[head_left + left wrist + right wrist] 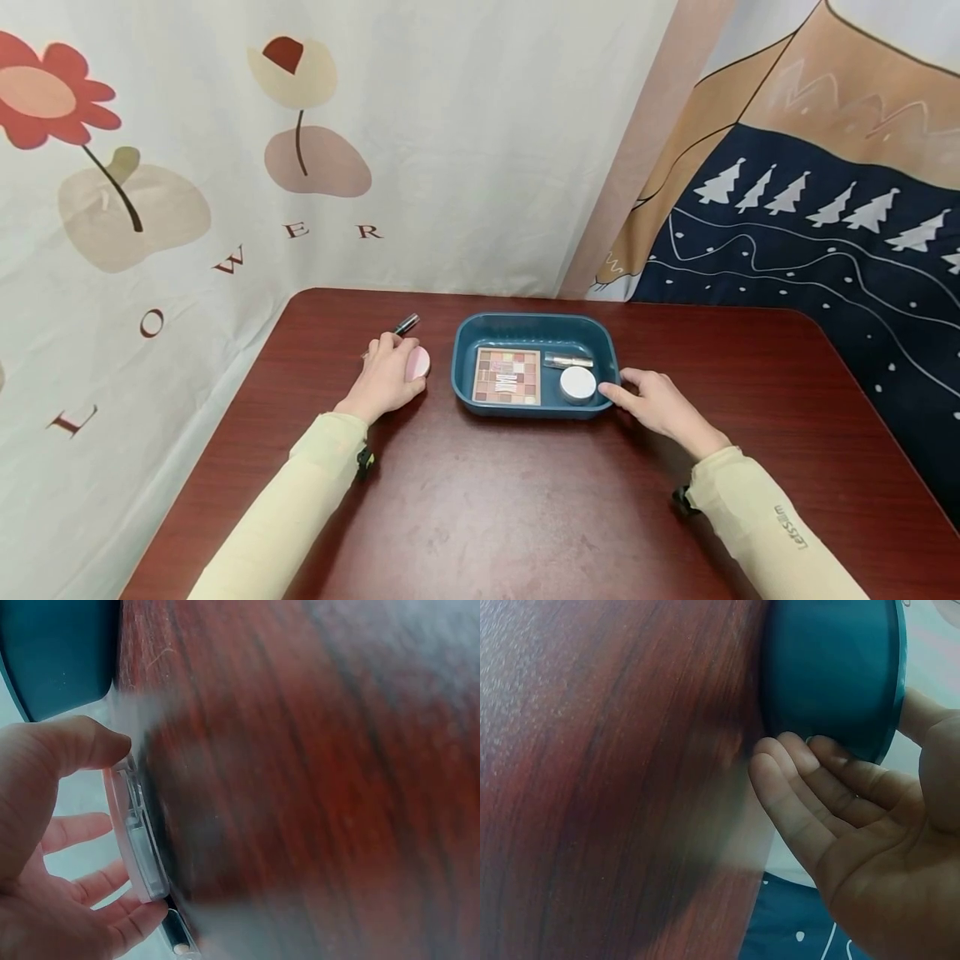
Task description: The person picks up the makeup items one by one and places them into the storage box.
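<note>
My left hand (385,373) holds a round pink compact (418,363) at the table's left part, thumb at one edge and fingertips at the other. In the left wrist view the compact (135,832) shows its clear hinged side, close over the wood. A dark slim tube with a silvery end (407,324) lies just beyond those fingers, partly hidden by them. My right hand (660,403) grips the right wall of a blue plastic tray (534,411), thumb over the rim and fingers outside. In the right wrist view the fingertips (799,750) are against the outer wall.
Inside the tray lie an eyeshadow palette (507,377), a silvery tube (567,360) and a round white-lidded jar (577,384). The tray stands on a dark red wooden table (495,508). Printed curtains (465,167) hang along the table's back and sides.
</note>
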Demonstrator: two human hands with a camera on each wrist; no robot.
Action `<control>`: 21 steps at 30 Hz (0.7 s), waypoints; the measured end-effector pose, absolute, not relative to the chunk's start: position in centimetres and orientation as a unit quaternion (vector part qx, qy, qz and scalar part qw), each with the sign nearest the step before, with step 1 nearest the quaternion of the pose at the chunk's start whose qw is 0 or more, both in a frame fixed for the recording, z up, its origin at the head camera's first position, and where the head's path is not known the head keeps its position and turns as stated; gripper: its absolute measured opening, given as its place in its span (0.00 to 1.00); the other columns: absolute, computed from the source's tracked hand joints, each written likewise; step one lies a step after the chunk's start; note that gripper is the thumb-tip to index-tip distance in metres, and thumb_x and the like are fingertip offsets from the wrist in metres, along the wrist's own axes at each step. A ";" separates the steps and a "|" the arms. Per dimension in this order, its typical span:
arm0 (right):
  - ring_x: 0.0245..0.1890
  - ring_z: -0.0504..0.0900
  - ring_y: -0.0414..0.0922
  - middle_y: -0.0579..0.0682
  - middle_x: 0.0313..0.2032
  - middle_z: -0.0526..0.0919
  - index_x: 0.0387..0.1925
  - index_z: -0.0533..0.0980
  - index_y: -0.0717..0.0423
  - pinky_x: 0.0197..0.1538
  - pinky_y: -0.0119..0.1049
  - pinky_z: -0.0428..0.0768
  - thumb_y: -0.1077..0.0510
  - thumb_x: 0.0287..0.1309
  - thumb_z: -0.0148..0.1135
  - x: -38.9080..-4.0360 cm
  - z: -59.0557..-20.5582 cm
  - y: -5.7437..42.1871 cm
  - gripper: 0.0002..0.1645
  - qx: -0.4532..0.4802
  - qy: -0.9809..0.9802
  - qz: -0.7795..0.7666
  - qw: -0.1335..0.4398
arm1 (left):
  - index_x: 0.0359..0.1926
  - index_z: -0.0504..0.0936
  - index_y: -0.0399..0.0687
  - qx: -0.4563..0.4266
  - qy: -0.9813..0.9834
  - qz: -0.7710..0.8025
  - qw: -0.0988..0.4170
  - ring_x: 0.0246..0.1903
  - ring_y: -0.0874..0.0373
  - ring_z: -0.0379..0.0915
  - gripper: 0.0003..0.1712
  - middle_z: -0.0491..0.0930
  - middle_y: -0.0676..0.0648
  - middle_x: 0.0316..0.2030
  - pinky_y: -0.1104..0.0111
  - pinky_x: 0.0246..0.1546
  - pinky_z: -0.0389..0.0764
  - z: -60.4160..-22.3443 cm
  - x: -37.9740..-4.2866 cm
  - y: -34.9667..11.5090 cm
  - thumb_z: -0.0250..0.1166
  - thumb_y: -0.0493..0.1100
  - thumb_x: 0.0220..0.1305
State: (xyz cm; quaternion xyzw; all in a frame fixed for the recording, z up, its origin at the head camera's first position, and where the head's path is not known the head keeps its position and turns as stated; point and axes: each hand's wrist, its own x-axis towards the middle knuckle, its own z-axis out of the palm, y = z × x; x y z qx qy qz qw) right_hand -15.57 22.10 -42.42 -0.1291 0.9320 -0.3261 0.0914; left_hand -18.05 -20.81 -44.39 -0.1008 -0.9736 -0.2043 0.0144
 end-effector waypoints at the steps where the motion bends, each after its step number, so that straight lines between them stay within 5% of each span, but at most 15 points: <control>1: 0.35 0.76 0.45 0.45 0.28 0.80 0.48 0.83 0.61 0.41 0.40 0.75 0.45 0.72 0.63 -15.6 -42.4 22.1 0.22 -0.129 0.932 -0.327 0.092 | 0.65 0.74 0.34 -0.100 -0.973 -0.206 0.016 0.56 0.32 0.61 0.35 0.67 0.28 0.58 0.36 0.58 0.64 -44.4 -18.0 -20.8 0.71 0.41 0.57; 21: 0.33 0.77 0.44 0.47 0.28 0.82 0.47 0.82 0.61 0.40 0.40 0.75 0.44 0.72 0.62 -15.7 -42.4 22.1 0.22 -0.121 0.930 -0.332 0.103 | 0.66 0.73 0.34 -0.120 -0.960 -0.238 0.081 0.57 0.36 0.62 0.35 0.71 0.30 0.58 0.46 0.50 0.75 -42.0 -17.5 -19.1 0.70 0.44 0.59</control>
